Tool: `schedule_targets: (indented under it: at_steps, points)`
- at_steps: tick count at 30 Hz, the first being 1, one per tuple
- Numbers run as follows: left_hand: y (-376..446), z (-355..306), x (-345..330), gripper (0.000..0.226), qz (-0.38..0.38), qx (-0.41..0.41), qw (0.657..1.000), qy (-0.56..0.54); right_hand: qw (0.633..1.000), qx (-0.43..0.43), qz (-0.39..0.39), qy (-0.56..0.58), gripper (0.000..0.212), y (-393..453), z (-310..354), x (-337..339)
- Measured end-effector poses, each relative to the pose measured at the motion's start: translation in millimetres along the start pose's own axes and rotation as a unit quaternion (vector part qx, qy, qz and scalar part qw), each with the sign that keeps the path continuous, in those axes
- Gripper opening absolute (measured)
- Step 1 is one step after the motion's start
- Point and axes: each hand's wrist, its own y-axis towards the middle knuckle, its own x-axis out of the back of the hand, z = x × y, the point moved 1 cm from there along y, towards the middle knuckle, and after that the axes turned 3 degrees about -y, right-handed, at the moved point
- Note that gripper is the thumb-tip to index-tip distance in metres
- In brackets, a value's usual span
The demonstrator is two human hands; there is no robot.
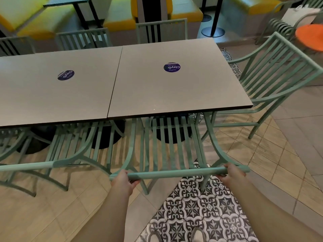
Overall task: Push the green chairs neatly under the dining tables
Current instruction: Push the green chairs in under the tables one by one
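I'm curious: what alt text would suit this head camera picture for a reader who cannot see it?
Both hands, left hand and right hand, grip the top rail of a green chair partly tucked under a grey dining table. Another green chair stands angled at the table's right end.

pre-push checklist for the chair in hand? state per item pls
1. Left hand grips the top rail of the held chair: ok.
2. Right hand grips the same rail near its right end: ok.
3. Chair squared to the right table: ok, rail looks roughly parallel to the near edge.
4. Seat already under the tabletop: ok, front part is; the back stands off the edge, so there is travel left.
5. Table base clear of the chair legs: cannot tell, hidden by the slats.
6. Side gaps: ok, neighbour chair on the left and end chair look apart from it.
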Motion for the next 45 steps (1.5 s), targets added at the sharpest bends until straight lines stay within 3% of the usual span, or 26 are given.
schedule_targets:
  at_steps: [27, 45]
  points:
    - [-3, 19, -46, 0.05, 0.016, -0.008, 0.999, -0.029, 1.0, -0.003, -0.019, -0.013, 0.058, 52, 47, -8]
    - [5, 16, -76, 0.049, 0.025, -0.009, 0.999, -0.041, 0.999, 0.01, 0.015, -0.051, 0.057, 83, 71, -23]
